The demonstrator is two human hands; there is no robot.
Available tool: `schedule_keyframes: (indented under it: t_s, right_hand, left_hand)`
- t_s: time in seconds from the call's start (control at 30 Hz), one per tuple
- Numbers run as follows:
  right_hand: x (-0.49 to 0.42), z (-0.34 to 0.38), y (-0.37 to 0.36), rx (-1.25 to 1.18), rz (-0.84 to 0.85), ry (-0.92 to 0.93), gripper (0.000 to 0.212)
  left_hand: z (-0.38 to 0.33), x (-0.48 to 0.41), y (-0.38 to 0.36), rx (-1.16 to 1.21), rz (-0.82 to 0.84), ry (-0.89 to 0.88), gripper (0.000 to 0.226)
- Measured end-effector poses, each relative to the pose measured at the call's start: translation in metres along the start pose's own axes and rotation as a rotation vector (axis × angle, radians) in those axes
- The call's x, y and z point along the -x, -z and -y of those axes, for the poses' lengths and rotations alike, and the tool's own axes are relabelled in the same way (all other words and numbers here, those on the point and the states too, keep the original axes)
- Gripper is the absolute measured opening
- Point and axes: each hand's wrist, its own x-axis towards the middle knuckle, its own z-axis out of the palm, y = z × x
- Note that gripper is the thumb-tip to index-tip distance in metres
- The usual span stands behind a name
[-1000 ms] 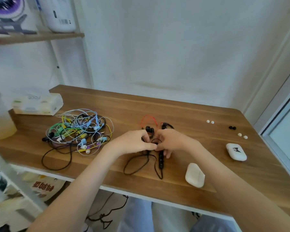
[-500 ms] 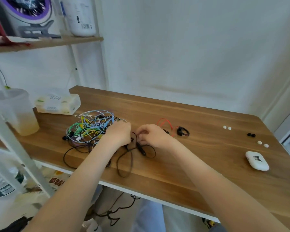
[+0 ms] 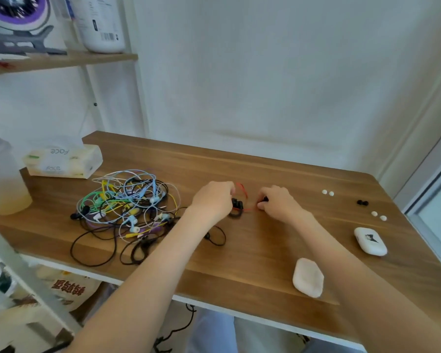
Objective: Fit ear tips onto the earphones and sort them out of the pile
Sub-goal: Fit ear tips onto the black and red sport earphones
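Observation:
A tangled pile of coloured earphones (image 3: 127,207) lies on the left of the wooden table (image 3: 265,250). Right of it sits a black earphone with a red cable (image 3: 237,205). My left hand (image 3: 214,202) has curled fingers at its left end and seems to pinch the red cable. My right hand (image 3: 275,202) pinches a small black earbud at the cable's right end. Loose ear tips lie at the far right: a white pair (image 3: 327,192), a black pair (image 3: 362,202) and another white pair (image 3: 378,215).
A white earbud case (image 3: 371,241) and a cream case (image 3: 308,277) lie on the right and front of the table. A tissue pack (image 3: 64,161) and a plastic jug (image 3: 3,179) stand at the left. A shelf (image 3: 61,59) hangs above.
Both hands have moved from the black cable near the pile to the red-cabled earphone further right. The black cable now lies loose by the pile.

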Motion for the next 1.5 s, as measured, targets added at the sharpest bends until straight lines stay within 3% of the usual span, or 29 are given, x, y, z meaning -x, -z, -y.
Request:
schedule_keyframes:
  t_s: [0.17, 0.37, 0.53, 0.67, 0.73, 0.83, 0.97, 1.03, 1.13, 1.33, 1.5]
  right_hand:
    - [0.017, -0.034, 0.013, -0.261, -0.027, -0.017, 0.013]
    - [0.030, -0.082, 0.024, -0.273, -0.127, 0.014, 0.018]
    - [0.030, -0.140, 0.040, -0.140, -0.368, -0.268, 0.034]
    - [0.027, -0.180, 0.049, 0.091, -0.205, -0.547, 0.047]
    - [0.022, -0.190, 0.046, 0.155, -0.169, -0.542, 0.042]
    - [0.010, -0.195, 0.042, 0.227, -0.303, -0.435, 0.029]
    - [0.002, -0.194, 0.039, 0.237, -0.385, -0.357, 0.016]
    - [0.002, -0.187, 0.041, 0.121, -0.453, -0.350, 0.017]
    - [0.014, -0.152, 0.049, -0.343, -0.533, -0.266, 0.018]
    - [0.046, -0.082, 0.021, -0.960, -0.340, -0.037, 0.018]
    - [0.042, -0.081, 0.012, -1.116, -0.322, 0.031, 0.018]
  left_hand:
    - [-0.032, -0.017, -0.032, -0.015, 0.080, 0.003, 0.025]
    - [-0.071, -0.033, -0.052, -0.051, 0.066, -0.049, 0.032]
    - [-0.090, -0.048, -0.066, -0.033, 0.072, -0.072, 0.034]
    - [-0.092, -0.053, -0.076, 0.000, 0.078, -0.034, 0.060]
    - [-0.089, -0.052, -0.085, -0.017, 0.019, -0.030, 0.054]
    - [-0.084, -0.048, -0.097, -0.007, -0.166, -0.106, 0.037]
    - [-0.081, -0.046, -0.098, 0.202, -0.256, -0.138, 0.031]
    - [-0.080, -0.046, -0.098, 0.290, -0.277, -0.151, 0.031]
    - [-0.079, -0.045, -0.096, 0.474, -0.251, -0.155, 0.030]
    - [-0.077, -0.049, -0.095, 0.798, -0.112, -0.105, 0.015]
    - [-0.086, -0.043, -0.089, 1.125, 0.035, -0.136, 0.026]
